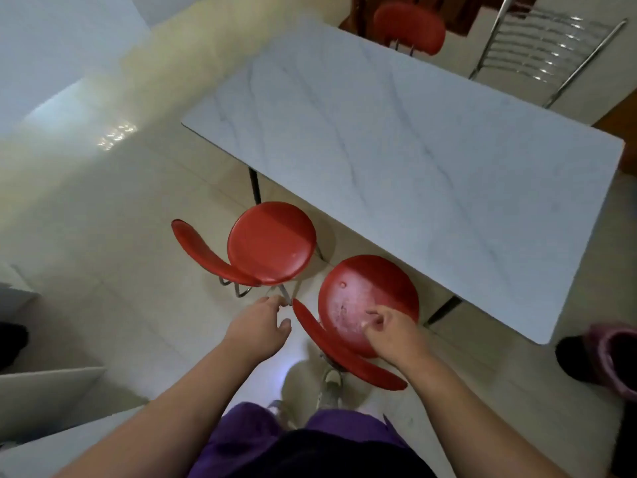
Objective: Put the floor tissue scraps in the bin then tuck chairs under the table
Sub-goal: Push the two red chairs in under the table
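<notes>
The pale tiled floor (113,215) fills most of your view, glossy and bright to the left. Over it stands the worktop (413,139), a white marble-patterned rectangle set at a slant, reaching from the upper middle to the right edge. Beyond its far side you see a chrome slatted chair back (548,53) and a red chair back (410,27).

On your side of the worktop stand two red chairs with round seats and curved backrests. The left chair (272,243) sits just at the worktop's near edge, its seat almost wholly out in the open, its backrest swung to the left. The right chair (365,298) is directly in front of you, the far rim of its seat just beside the worktop edge, its backrest nearest your body; both chairs are close to each other, metal legs showing between them.

Your left hand (258,329) hovers just beside the left tip of the right chair's backrest, fingers loosely spread and holding nothing. Your right hand (389,332) hangs over that chair's seat with fingers curled inward, gripping nothing that you can make out.

At the right edge of the floor lies a dark item with a pink rim (599,360), too blurred to identify.
</notes>
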